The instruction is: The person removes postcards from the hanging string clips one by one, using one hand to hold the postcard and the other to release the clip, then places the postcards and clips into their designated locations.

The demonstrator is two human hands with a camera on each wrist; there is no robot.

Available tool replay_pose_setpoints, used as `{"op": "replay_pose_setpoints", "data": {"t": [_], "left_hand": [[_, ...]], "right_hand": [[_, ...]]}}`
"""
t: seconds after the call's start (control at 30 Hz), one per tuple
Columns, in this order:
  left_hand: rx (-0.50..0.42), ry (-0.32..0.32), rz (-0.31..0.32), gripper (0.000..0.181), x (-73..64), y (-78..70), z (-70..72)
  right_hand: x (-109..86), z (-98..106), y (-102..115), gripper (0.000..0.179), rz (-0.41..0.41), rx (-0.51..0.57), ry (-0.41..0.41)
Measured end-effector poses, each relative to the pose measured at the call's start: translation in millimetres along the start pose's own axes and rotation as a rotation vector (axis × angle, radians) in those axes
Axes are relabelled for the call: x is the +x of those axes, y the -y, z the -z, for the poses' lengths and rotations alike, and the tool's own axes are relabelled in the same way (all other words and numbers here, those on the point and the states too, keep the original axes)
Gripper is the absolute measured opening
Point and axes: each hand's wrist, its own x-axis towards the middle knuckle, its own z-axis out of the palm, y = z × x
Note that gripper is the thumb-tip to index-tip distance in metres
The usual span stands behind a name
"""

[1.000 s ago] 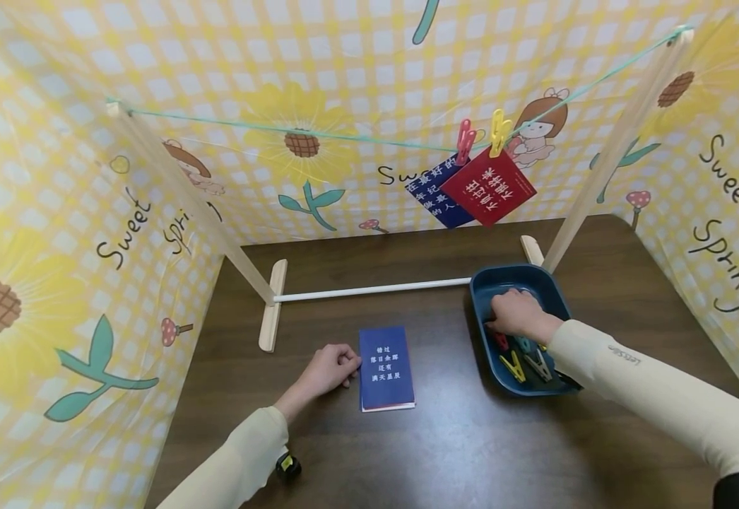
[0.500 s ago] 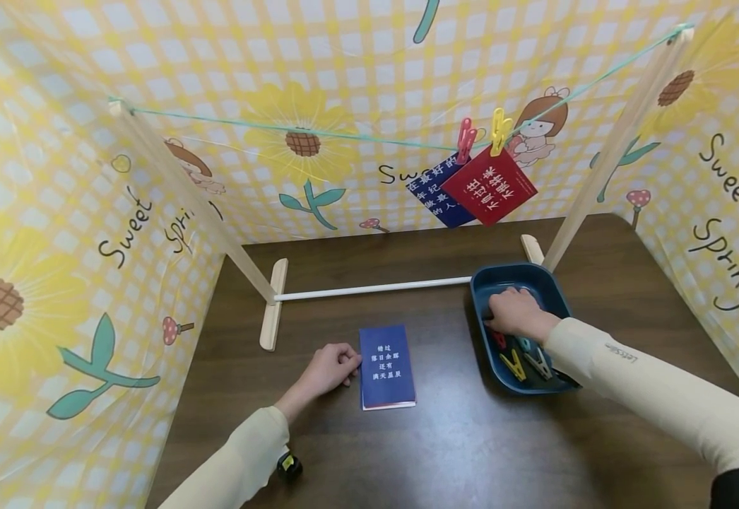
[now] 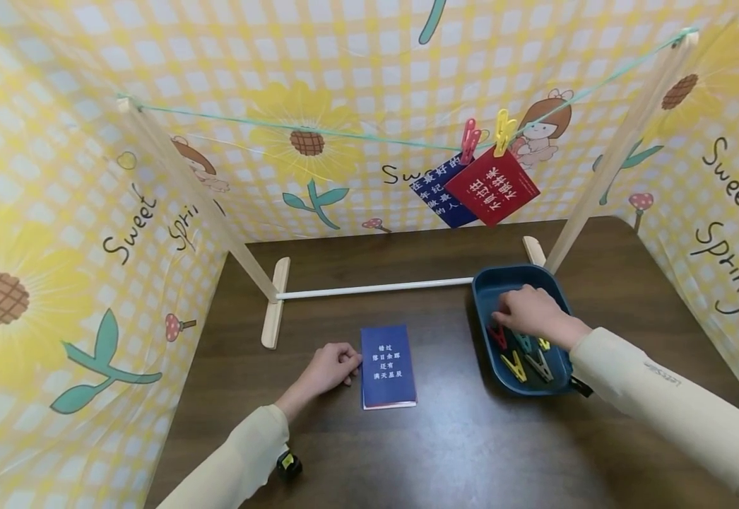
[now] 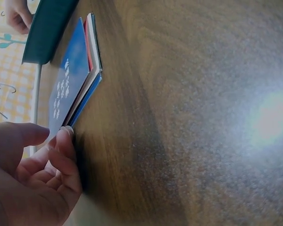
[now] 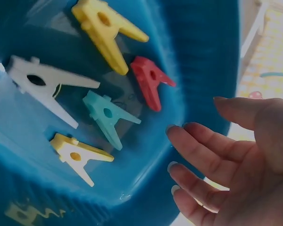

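Your right hand point(image 3: 535, 314) is over the far part of the blue plastic bin point(image 3: 493, 283), at the right side of the table point(image 3: 458, 452). Its thumb stands clear of slightly bent fingers, and it has hold of nothing. The fingertips are near, but apart from, a red clothespin point(image 5: 148, 82). Also lying in the bin are a teal clothespin point(image 5: 108, 121), a grey clothespin point(image 5: 49, 87) and two yellow clothespins point(image 5: 100, 30).

Your left hand point(image 3: 328, 369) rests on the table, fingers loosely curled, thumb apart from the fingertips. It touches the left edge of a card stack point(image 3: 388, 367) without gripping it. The stack lies flat at mid-table, blue card uppermost, with red and white edges beneath.

At the far side, a green cord point(image 3: 217, 117) runs between two wooden posts point(image 3: 200, 202). Right of its middle hang a blue card point(image 3: 442, 194) under a pink clothespin point(image 3: 470, 138) and a red card point(image 3: 492, 187) under a yellow one; the red card partly covers the blue.
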Motion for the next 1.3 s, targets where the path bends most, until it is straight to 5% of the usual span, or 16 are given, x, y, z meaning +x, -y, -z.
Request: {"op": "replay_pose_setpoints", "data": {"t": [0.27,0.57,0.93,1.3], "left_hand": [[0.016,-0.144,-0.028,0.019,5.4,-7.9,12.8],[-0.025,-0.157,-0.05,0.02,4.0,-17.6,18.7],[0.003,-0.262,-0.178,0.011,8.2,-39.5,14.2],[-0.07,-0.28,-0.22,0.015,12.9,-56.4,12.0]], "right_hand": [[-14.9,7,-2,0.021,-0.034,0.032,-0.023],[-30.9,10,8,0.025,-0.054,0.033,-0.076],[-36.5,14,33,0.021,0.014,0.081,-0.129],[-38.9,34,44,0.022,0.124,0.1,-0.381]]}}
